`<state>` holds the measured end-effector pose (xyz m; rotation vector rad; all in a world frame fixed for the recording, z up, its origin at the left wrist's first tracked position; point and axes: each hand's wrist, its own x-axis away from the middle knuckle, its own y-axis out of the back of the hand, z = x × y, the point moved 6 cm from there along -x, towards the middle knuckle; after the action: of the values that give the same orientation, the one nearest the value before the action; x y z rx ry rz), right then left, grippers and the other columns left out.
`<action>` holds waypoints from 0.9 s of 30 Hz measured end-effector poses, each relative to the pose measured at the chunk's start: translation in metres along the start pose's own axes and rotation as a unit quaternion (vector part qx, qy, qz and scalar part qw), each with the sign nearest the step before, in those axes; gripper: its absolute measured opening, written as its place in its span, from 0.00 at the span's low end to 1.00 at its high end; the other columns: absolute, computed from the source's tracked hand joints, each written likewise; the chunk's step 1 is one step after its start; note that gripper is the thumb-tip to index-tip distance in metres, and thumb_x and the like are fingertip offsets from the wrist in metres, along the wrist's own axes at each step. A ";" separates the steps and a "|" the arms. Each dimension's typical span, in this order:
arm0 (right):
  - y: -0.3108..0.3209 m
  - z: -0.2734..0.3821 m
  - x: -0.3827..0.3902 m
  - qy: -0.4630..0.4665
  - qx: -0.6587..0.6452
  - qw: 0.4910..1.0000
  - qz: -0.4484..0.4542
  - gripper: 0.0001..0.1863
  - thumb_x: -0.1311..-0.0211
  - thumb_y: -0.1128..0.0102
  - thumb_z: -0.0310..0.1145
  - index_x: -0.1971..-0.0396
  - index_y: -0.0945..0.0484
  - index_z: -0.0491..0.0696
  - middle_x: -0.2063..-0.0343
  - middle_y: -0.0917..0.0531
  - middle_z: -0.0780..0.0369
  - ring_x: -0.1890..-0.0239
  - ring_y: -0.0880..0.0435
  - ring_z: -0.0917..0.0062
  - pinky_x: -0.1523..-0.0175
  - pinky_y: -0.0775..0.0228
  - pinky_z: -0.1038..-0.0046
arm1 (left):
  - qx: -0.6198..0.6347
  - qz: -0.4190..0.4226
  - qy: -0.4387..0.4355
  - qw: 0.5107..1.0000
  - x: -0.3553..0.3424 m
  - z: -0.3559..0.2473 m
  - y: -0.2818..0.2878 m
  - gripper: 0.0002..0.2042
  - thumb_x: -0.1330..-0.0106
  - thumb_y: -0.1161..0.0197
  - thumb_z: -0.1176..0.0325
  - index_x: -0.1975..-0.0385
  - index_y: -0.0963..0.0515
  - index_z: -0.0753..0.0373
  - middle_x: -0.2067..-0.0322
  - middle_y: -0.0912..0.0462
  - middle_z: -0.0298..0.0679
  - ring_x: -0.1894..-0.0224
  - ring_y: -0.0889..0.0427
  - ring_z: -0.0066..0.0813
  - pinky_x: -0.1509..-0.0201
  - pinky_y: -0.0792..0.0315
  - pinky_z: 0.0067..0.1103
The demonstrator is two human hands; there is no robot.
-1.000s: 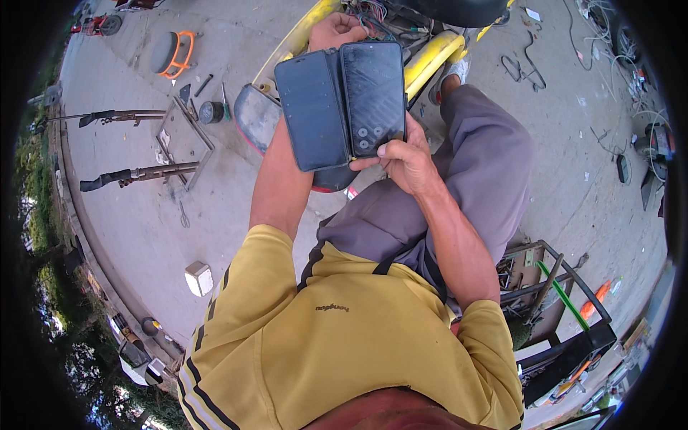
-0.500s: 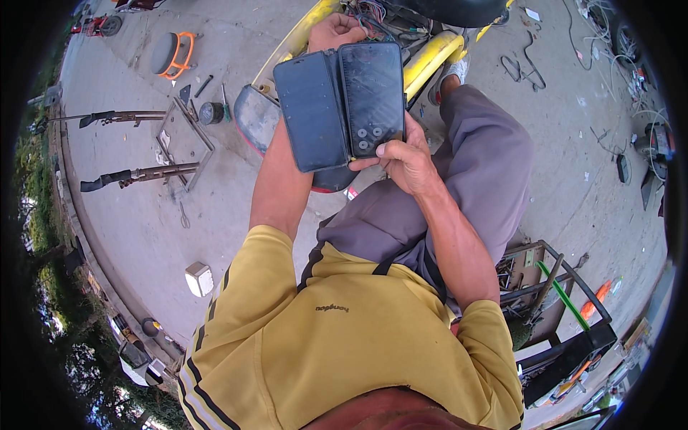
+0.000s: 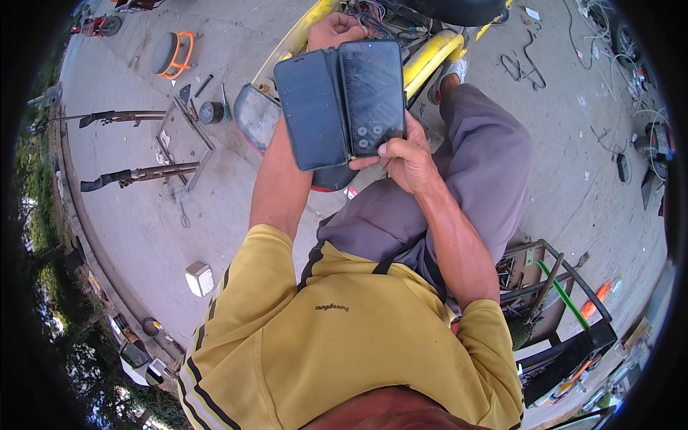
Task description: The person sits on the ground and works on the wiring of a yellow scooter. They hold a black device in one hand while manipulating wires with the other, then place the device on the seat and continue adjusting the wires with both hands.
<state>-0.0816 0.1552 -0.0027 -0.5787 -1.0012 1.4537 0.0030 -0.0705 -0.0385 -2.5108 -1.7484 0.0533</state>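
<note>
My right hand [image 3: 408, 159] grips the lower right corner of a smartphone [image 3: 373, 93], its thumb on the front edge. The phone's screen is dark with a few round icons low down, and its black flip case cover [image 3: 311, 111] lies folded out to the left. Beyond the phone's top edge, my left hand [image 3: 334, 31] is closed, fingertips together beside a bundle of thin coloured wires [image 3: 371, 16]. Whatever sits between those fingertips is too small to make out. The phone and case hide my left wrist. The wires lie inside a yellow vehicle body [image 3: 434, 59].
On the concrete to the left are a metal frame [image 3: 188, 147], a round black tin [image 3: 211, 112], a stool with orange legs [image 3: 172, 55] and a white box [image 3: 199, 278]. A black cable [image 3: 530, 63] lies at right. A tool cart [image 3: 555, 287] stands at lower right.
The phone and its case have shifted up very slightly. Both hands keep the same hold.
</note>
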 end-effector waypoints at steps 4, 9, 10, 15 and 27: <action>0.000 0.000 0.001 -0.001 -0.004 1.000 -0.003 0.40 0.53 0.53 0.15 0.33 0.43 0.38 0.46 0.23 0.49 0.49 0.15 0.57 0.54 0.14 0.45 | -0.018 -0.005 0.004 1.000 0.001 -0.001 0.000 0.13 0.39 0.29 0.72 0.59 0.21 0.71 0.68 0.13 0.41 0.70 0.15 0.20 0.66 0.21 0.18; 0.000 0.000 0.000 -0.003 -0.007 1.000 -0.006 0.40 0.51 0.51 0.15 0.32 0.44 0.39 0.48 0.21 0.50 0.51 0.15 0.59 0.54 0.15 0.45 | -0.002 0.001 0.009 1.000 0.001 -0.001 0.000 0.13 0.40 0.29 0.72 0.59 0.21 0.72 0.68 0.13 0.41 0.69 0.15 0.20 0.66 0.21 0.18; 0.000 0.000 0.000 -0.001 0.001 1.000 -0.005 0.39 0.51 0.51 0.15 0.33 0.44 0.38 0.47 0.22 0.49 0.50 0.15 0.58 0.54 0.15 0.45 | 0.005 0.002 0.009 1.000 0.001 -0.001 -0.001 0.13 0.40 0.29 0.72 0.59 0.21 0.72 0.68 0.13 0.41 0.69 0.15 0.20 0.66 0.21 0.18; 0.003 -0.002 -0.001 0.002 0.015 1.000 -0.002 0.38 0.52 0.50 0.16 0.34 0.43 0.37 0.47 0.22 0.48 0.50 0.15 0.57 0.54 0.14 0.46 | 0.007 -0.003 0.003 1.000 0.000 0.003 0.001 0.13 0.41 0.29 0.73 0.59 0.21 0.72 0.68 0.13 0.41 0.69 0.15 0.21 0.65 0.21 0.18; 0.003 -0.002 0.000 0.004 0.023 1.000 -0.001 0.38 0.52 0.50 0.17 0.34 0.42 0.37 0.48 0.20 0.48 0.52 0.14 0.57 0.55 0.13 0.47 | -0.051 -0.019 0.005 0.998 0.004 -0.008 -0.003 0.12 0.40 0.31 0.74 0.61 0.22 0.72 0.68 0.12 0.42 0.68 0.15 0.22 0.65 0.21 0.18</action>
<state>-0.0816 0.1555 -0.0062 -0.5497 -0.9583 1.4683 0.0023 -0.0666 -0.0304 -2.5406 -1.8401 -0.0526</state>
